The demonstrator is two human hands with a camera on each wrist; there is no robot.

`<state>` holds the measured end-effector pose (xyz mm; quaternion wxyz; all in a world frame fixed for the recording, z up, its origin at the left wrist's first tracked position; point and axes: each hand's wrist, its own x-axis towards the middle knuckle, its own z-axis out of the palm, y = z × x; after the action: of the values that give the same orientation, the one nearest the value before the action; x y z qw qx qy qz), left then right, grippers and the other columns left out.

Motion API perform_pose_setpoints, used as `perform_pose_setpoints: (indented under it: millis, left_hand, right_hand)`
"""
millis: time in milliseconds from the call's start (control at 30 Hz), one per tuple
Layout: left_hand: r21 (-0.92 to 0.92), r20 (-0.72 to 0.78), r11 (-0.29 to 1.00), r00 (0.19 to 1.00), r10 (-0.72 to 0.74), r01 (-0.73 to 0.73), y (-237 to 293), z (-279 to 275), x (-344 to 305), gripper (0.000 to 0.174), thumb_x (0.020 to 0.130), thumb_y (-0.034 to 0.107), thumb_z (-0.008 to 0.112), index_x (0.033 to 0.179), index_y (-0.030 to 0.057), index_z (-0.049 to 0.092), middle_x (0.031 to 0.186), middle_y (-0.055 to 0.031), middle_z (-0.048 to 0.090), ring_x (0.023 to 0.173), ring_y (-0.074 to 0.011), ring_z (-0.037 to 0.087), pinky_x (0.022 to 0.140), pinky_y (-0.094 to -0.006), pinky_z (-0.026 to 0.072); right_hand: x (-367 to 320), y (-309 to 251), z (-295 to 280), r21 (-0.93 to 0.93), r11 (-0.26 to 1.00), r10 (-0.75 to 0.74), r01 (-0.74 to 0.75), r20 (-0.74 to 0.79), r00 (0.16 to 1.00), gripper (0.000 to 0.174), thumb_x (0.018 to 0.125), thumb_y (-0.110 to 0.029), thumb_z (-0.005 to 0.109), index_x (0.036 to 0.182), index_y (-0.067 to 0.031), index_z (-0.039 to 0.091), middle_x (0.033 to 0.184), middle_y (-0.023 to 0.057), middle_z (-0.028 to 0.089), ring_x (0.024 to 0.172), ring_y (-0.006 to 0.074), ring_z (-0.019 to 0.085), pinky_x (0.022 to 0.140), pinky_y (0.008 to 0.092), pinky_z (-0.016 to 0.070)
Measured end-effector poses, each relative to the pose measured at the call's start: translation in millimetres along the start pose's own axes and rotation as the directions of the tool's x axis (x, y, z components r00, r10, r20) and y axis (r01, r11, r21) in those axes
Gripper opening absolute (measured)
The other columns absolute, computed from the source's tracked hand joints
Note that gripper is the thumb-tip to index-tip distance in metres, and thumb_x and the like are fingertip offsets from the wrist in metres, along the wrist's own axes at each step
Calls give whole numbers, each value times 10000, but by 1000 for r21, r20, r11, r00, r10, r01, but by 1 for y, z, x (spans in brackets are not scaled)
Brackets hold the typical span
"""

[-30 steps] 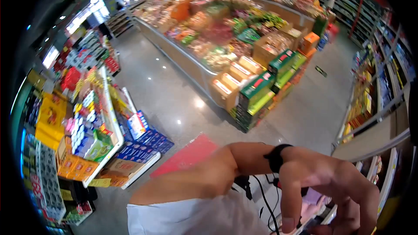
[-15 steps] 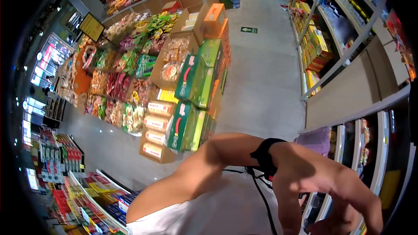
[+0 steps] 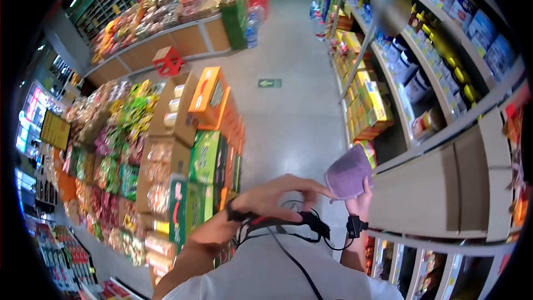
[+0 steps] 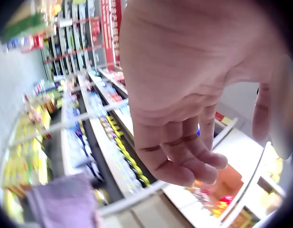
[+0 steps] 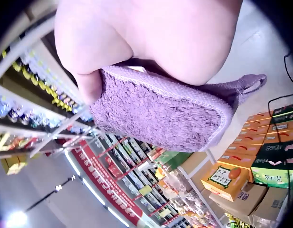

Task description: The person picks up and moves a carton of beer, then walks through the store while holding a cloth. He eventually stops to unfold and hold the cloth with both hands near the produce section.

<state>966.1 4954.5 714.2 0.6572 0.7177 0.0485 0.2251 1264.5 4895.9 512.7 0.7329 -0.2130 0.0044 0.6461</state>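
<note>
My right hand [image 3: 361,197] holds a folded purple cloth [image 3: 348,173] up in front of me. In the right wrist view the cloth [image 5: 160,111] shows a fluffy face, a stitched edge and a loop at one corner; thumb and fingers [image 5: 91,86] grip it along one edge. My left hand [image 3: 277,195] is close by on the left, its fingertips near the cloth's lower corner in the head view. Nothing is in the left hand; the left wrist view shows its fingers [image 4: 184,156] loosely bent, with the cloth [image 4: 65,202] apart from them at lower left.
Shelves of cans and bottles [image 3: 416,80] line the right side, with a plain cardboard-coloured panel [image 3: 427,189] below. Stacked green and orange boxes [image 3: 208,155] and packaged snacks [image 3: 119,161] stand on the left. Dark cables [image 3: 294,255] hang over my chest. An aisle floor [image 3: 288,116] runs ahead.
The head view has swung right to face along the aisle. My left arm has drawn back toward the middle, and the right hand with the purple cloth has come into full view.
</note>
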Motion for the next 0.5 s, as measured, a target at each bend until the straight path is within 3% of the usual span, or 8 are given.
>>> perform_pose_setpoints:
  millis: [67, 133, 167, 233, 300, 400, 500]
  left_hand:
    - [112, -204, 983, 972, -119, 144, -16, -53, -7, 595, 793, 202, 709, 1325, 4, 531, 879, -53, 576, 833, -157, 566, 793, -293, 448]
    - [5, -314, 988, 939, -142, 152, -44, -109, -13, 547, 822, 94, 676, 1339, 19, 514, 848, -19, 550, 802, -121, 532, 790, -273, 443]
    - [4, -314, 991, 942, -123, 131, -61, -135, -13, 547, 822, 94, 676, 1339, 19, 514, 848, -19, 550, 802, -121, 532, 790, -273, 443]
    - [-209, -470, 976, 870, -150, 55, -97, -190, -13, 531, 831, 112, 686, 1325, 9, 520, 853, -2, 543, 798, -108, 529, 781, -257, 434]
    - [-199, -494, 979, 858, -142, 48, -136, -249, -5, 523, 838, 119, 688, 1321, 6, 520, 853, 3, 542, 799, -99, 528, 776, -252, 432]
    - [-248, -534, 968, 828, -173, 42, -162, -346, 27, 512, 852, 147, 691, 1315, 5, 523, 850, 10, 551, 798, -78, 525, 767, -239, 427]
    - [-133, -439, 987, 887, -141, 91, -162, -464, 68, 498, 850, 145, 694, 1303, 11, 537, 860, 14, 575, 790, -69, 526, 763, -241, 428]
  right_hand:
    - [60, -1, 54, -79, 997, -8, 11, 41, 999, 448, 1000, -258, 495, 1384, -32, 445, 1394, 131, 499, 1280, 294, 476, 1112, 462, 342]
    - [127, -3, 90, -266, 961, -66, 82, 67, 996, 455, 1000, -291, 483, 1373, -33, 456, 1391, 140, 505, 1295, 303, 464, 1107, 497, 339]
    - [159, -5, 102, -282, 955, -74, 93, 76, 994, 455, 1000, -291, 483, 1373, -33, 456, 1391, 140, 505, 1295, 303, 464, 1107, 497, 339]
    - [221, 4, 121, -224, 975, 33, -12, 88, 996, 453, 1007, -298, 461, 1375, -33, 455, 1401, 139, 498, 1291, 306, 469, 1116, 503, 323]
    - [282, 21, 132, -181, 979, 113, -97, 81, 990, 448, 1011, -307, 450, 1365, -34, 467, 1402, 138, 499, 1282, 313, 477, 1123, 508, 310]
    - [373, 65, 136, -119, 991, 60, -58, 7, 998, 449, 1009, -308, 453, 1362, -32, 475, 1397, 136, 507, 1283, 315, 474, 1123, 507, 309]
    - [453, 102, 170, -114, 990, 75, -85, -84, 994, 437, 1003, -298, 474, 1352, -35, 487, 1381, 123, 523, 1265, 301, 488, 1112, 488, 328]
